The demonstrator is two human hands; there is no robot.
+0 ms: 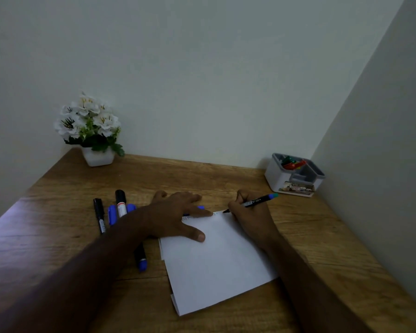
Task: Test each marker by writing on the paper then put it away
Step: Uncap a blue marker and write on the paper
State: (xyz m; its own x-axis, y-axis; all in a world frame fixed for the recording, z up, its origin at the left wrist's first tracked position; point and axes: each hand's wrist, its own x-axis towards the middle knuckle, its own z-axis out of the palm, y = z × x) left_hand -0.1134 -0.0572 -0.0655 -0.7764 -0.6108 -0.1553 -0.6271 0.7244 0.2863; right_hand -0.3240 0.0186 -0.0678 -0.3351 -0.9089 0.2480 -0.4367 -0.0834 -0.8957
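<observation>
1. A black marker (252,202) with a teal end meets the far edge of white paper (216,260) in the gripping right hand (249,216).
2. Spare markers (117,210) lie left; bare tabletop (322,236) stretches right toward a grey organizer (294,175).
3. The left hand (175,216), fingers spread flat, presses the paper.

Head view looks forward and down, close over the desk (226,183)
</observation>
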